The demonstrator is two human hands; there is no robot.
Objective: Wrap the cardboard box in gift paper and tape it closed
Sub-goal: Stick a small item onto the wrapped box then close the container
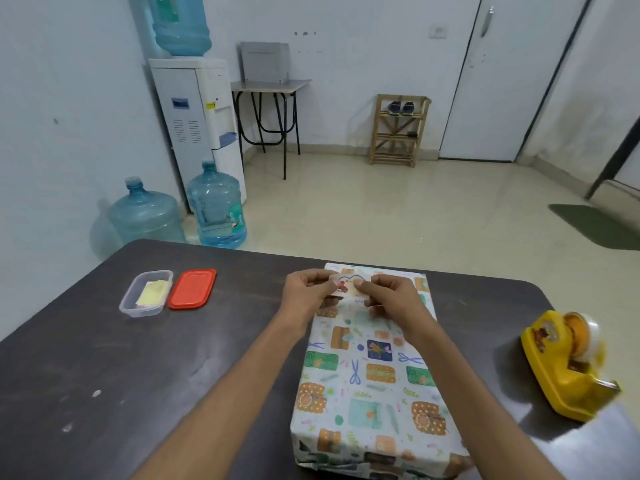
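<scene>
The fingers (pixel 320 277) of both hands were pinched together on a small printed sticker (pixel 348 284), the left hand (pixel 308 289) at its left edge and the right hand (pixel 391 292) at its right. They held it over the far end of the box (pixel 370 375), which lay covered in patterned gift paper on the dark table (pixel 138 375). A yellow tape dispenser (pixel 568 368) sat to the right, and a clear container (pixel 145 292) and red lid (pixel 192 288) to the left.

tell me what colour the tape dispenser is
The tape dispenser is yellow, with an orange hub inside the tape roll. The head view shows it clearly.
</scene>
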